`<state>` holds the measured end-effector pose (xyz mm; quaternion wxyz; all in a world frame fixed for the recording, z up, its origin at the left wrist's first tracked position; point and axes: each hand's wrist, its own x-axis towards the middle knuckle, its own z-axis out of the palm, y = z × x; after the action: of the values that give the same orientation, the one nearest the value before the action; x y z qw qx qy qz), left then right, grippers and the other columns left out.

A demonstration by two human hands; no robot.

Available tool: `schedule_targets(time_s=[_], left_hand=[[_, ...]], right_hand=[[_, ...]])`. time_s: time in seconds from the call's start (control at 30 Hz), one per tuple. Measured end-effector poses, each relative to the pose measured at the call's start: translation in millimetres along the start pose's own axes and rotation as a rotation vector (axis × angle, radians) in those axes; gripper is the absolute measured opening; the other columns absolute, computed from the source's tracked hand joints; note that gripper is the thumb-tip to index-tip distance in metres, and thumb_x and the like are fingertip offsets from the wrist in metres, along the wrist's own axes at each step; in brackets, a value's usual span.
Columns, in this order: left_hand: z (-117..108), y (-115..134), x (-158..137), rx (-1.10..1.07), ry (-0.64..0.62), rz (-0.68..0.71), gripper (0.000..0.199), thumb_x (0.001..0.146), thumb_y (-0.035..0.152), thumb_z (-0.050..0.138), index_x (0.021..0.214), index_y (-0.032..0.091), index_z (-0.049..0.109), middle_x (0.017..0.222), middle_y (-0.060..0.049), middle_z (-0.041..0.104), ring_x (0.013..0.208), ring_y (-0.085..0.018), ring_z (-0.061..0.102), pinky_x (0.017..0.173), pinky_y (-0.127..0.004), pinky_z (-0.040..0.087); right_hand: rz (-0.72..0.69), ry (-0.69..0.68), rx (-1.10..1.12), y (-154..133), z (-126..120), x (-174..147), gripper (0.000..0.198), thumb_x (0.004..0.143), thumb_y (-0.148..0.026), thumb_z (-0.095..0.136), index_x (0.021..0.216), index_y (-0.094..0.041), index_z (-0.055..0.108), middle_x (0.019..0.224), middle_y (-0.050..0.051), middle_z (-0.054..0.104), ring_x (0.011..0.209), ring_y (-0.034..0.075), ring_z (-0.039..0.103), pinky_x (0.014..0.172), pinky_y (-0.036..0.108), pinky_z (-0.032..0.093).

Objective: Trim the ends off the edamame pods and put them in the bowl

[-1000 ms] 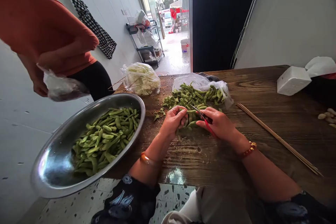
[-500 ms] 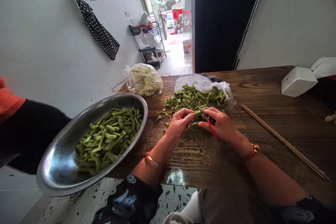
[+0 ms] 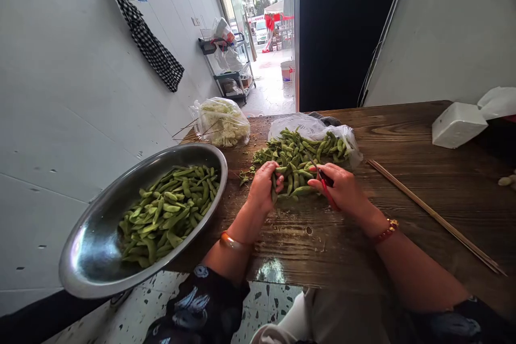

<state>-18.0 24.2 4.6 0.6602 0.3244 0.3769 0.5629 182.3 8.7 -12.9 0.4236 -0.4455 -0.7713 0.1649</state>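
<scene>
Red-handled scissors [image 3: 327, 189] are in my right hand [image 3: 342, 189], their narrow blades pointing up and left over the pods. My left hand [image 3: 264, 188] is closed around green edamame pods, one hanging below the fingers and another showing at the fingertips. Just beyond both hands lies a heap of edamame pods [image 3: 300, 148], partly on a clear plastic bag [image 3: 300, 124]. A few loose pods lie on the wood between my hands. To my left, a large steel bowl [image 3: 92, 236] holds many more pods [image 3: 169, 215].
Skewers [image 3: 435, 215] lie diagonally across the wooden table [image 3: 403, 140] at right. A bag of cauliflower [image 3: 223, 123] stands behind the bowl. A white tissue box [image 3: 457, 124] sits at the far right. Beyond the table, a cart [image 3: 229, 75] stands by the doorway.
My left hand has drawn away from the scissors, left and slightly back, with pods in it. The scissors stay in my right hand. The dark-sleeved person at the left has mostly left view.
</scene>
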Motion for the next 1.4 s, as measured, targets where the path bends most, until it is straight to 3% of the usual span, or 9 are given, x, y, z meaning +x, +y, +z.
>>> schedule_targets(time_s=[0.2,0.3,0.5,0.7,0.87,0.97,1.07,1.27,1.4], left_hand=[[-12.8,3.5,11.5,0.037,0.105,0.016,0.033,0.070,0.035,0.071,0.071,0.017,0.043,0.064,0.004,0.049,0.047,-0.005,0.045,0.038,-0.016,0.030],[-15.6,-0.4,16.2,0.292,0.134,0.091,0.026,0.066,0.031,0.074,0.076,0.016,0.055,0.061,0.004,0.050,0.047,-0.006,0.043,0.042,-0.018,0.029],[-20.8,-7.6,22.7,1.000,0.153,0.410,0.012,0.066,0.020,0.070,0.077,0.017,0.066,0.066,0.001,0.058,0.062,-0.011,0.046,0.061,-0.022,0.035],[-19.5,-9.4,19.5,1.377,0.165,0.397,0.027,0.068,0.018,0.069,0.093,0.022,0.060,0.077,-0.001,0.061,0.067,-0.017,0.052,0.066,-0.026,0.037],[-17.0,-7.5,18.0,1.531,0.118,0.378,0.010,0.075,0.015,0.059,0.083,0.020,0.058,0.088,-0.007,0.063,0.081,-0.021,0.056,0.074,-0.030,0.040],[-18.0,-7.1,19.9,1.454,0.113,0.401,0.008,0.072,0.011,0.059,0.073,0.018,0.056,0.081,-0.005,0.060,0.080,-0.018,0.054,0.074,-0.029,0.040],[-17.6,-6.3,19.7,1.183,0.094,0.426,0.010,0.070,0.015,0.063,0.066,0.016,0.054,0.068,0.000,0.053,0.068,-0.013,0.048,0.065,-0.024,0.038],[-5.8,-2.0,6.5,0.529,-0.079,0.056,0.029,0.070,0.037,0.069,0.087,0.015,0.060,0.055,0.008,0.040,0.041,-0.003,0.028,0.039,-0.018,0.020],[1.5,-0.1,0.2,0.379,-0.104,-0.007,0.039,0.068,0.040,0.072,0.094,0.014,0.062,0.056,0.007,0.043,0.038,-0.002,0.031,0.035,-0.017,0.020]], right_hand=[[-0.019,-0.003,-0.002,2.4,0.3,0.0,0.040,0.086,-0.053,0.057,0.106,-0.020,0.065,0.094,0.007,0.066,0.085,0.022,0.063,0.078,0.034,0.050],[-0.016,0.004,-0.004,3.2,1.0,0.2,0.039,0.086,-0.053,0.056,0.106,-0.020,0.065,0.095,0.008,0.066,0.086,0.022,0.063,0.079,0.035,0.050],[-0.030,0.007,0.001,4.0,0.6,0.9,0.038,0.086,-0.051,0.057,0.106,-0.020,0.064,0.099,0.008,0.067,0.089,0.023,0.064,0.080,0.036,0.051],[-0.033,0.003,-0.018,5.2,2.1,0.5,0.038,0.086,-0.052,0.057,0.107,-0.020,0.064,0.100,0.009,0.067,0.090,0.024,0.065,0.081,0.037,0.051],[-0.013,-0.002,-0.035,7.4,3.0,-0.5,0.038,0.085,-0.051,0.059,0.106,-0.020,0.064,0.100,0.008,0.067,0.089,0.024,0.065,0.079,0.036,0.051],[-0.005,0.000,-0.032,6.9,2.0,-0.7,0.037,0.086,-0.050,0.058,0.106,-0.019,0.064,0.099,0.008,0.067,0.088,0.023,0.064,0.079,0.036,0.051],[-0.013,0.007,-0.029,5.8,1.1,-0.5,0.037,0.086,-0.050,0.058,0.107,-0.020,0.064,0.097,0.007,0.067,0.087,0.022,0.064,0.078,0.035,0.051],[-0.031,0.007,-0.040,4.6,1.8,0.1,0.037,0.087,-0.051,0.056,0.106,-0.020,0.064,0.094,0.008,0.066,0.083,0.022,0.063,0.076,0.036,0.051],[-0.044,0.002,-0.040,4.3,1.8,0.3,0.037,0.086,-0.051,0.056,0.105,-0.021,0.064,0.092,0.007,0.066,0.082,0.022,0.063,0.074,0.036,0.052]])
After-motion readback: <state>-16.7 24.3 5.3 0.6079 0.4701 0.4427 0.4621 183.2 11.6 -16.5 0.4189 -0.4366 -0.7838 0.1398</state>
